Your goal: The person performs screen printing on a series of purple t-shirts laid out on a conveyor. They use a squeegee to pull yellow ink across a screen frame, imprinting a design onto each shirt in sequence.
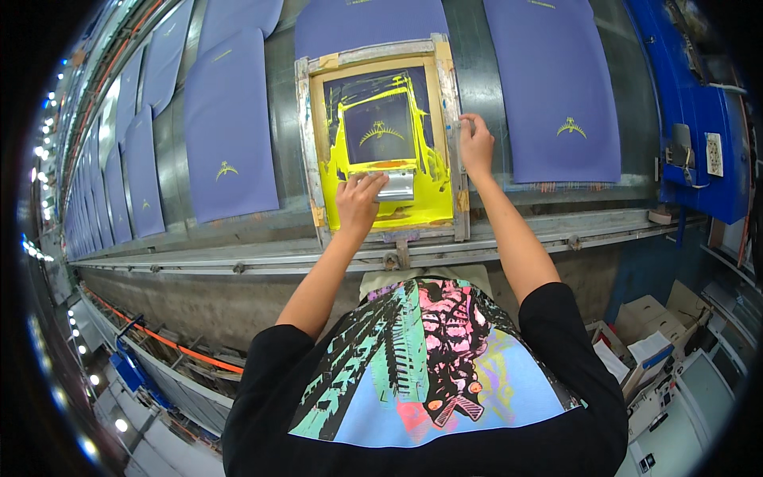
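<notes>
A screen-printing frame point(373, 54) lies on the long table in front of me, over a dark blue fabric panel. Bright yellow ink point(425, 208) is spread over the near part of its mesh and up both sides. My left hand point(359, 205) is closed on a squeegee point(397, 187) with a silver metal handle, which rests on the mesh below a small curved emblem point(380, 133). At the frame's right rail is my right hand point(477, 147), its fingers curled against the outer edge. The squeegee's blade is mostly hidden under the handle.
Blue fabric panels point(226, 135) with yellow emblems lie along the table to the left, and another panel point(556, 95) lies to the right. A metal rail point(318, 256) runs along the near edge. Blue machinery point(699, 127) stands at the far right, with cardboard boxes point(648, 318) below it.
</notes>
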`<state>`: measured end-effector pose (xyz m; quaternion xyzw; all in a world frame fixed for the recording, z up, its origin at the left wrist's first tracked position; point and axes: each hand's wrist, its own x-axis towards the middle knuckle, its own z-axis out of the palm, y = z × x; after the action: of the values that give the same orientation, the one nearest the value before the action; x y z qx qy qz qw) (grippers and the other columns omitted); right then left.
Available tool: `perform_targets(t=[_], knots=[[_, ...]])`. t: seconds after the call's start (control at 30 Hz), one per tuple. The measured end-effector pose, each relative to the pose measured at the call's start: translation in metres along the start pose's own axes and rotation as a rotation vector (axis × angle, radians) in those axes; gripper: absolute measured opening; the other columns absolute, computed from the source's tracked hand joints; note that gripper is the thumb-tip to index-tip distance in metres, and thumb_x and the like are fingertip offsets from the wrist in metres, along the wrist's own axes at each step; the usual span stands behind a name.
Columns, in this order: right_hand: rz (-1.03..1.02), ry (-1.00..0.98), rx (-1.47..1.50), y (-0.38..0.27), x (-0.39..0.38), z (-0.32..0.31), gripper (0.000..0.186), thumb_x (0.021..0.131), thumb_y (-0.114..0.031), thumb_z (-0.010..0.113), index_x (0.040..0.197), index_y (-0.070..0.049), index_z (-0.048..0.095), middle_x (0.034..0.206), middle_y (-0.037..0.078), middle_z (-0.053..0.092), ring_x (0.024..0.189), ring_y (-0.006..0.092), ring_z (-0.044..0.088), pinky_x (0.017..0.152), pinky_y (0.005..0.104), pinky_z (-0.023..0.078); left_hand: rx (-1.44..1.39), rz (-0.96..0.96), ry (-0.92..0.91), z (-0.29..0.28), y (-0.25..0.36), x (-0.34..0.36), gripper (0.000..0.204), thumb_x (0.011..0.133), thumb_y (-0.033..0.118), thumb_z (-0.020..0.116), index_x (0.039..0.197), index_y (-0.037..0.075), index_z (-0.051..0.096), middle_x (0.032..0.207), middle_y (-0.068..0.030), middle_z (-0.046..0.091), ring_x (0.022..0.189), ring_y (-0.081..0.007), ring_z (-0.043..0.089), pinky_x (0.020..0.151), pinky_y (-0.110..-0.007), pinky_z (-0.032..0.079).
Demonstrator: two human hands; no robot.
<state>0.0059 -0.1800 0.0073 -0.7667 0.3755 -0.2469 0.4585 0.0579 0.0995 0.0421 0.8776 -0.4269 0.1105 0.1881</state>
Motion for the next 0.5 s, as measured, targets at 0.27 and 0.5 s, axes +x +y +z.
perform_targets(t=[0.27,0.5], knots=[[0.075,-0.068,0.024,-0.003,-0.005,0.005,0.019,0.100,-0.024,0.058,0.108,-0.011,0.069,0.061,0.016,0.059,0.061,0.0346,0.062,0.062,0.0462,0.047,0.027,-0.145,0.020,0.016,-0.066,0.144,0.038,0.078,0.002,0.065,0.105,0.025,0.080,0.096,-0.0037,0.077,0.087,-0.0272,0.071,0.076,-0.042,0.053],[0.051,-0.049,0.017,-0.001,-0.002,-0.003,0.019,0.100,-0.023,0.058,0.108,-0.010,0.069,0.059,0.014,0.057,0.056,0.0288,0.059,0.060,0.0442,0.045,0.102,-0.056,-0.038,0.017,-0.003,0.009,0.037,0.078,0.001,0.066,0.106,0.022,0.078,0.105,0.0025,0.075,0.091,-0.0204,0.067,0.073,-0.039,0.047]])
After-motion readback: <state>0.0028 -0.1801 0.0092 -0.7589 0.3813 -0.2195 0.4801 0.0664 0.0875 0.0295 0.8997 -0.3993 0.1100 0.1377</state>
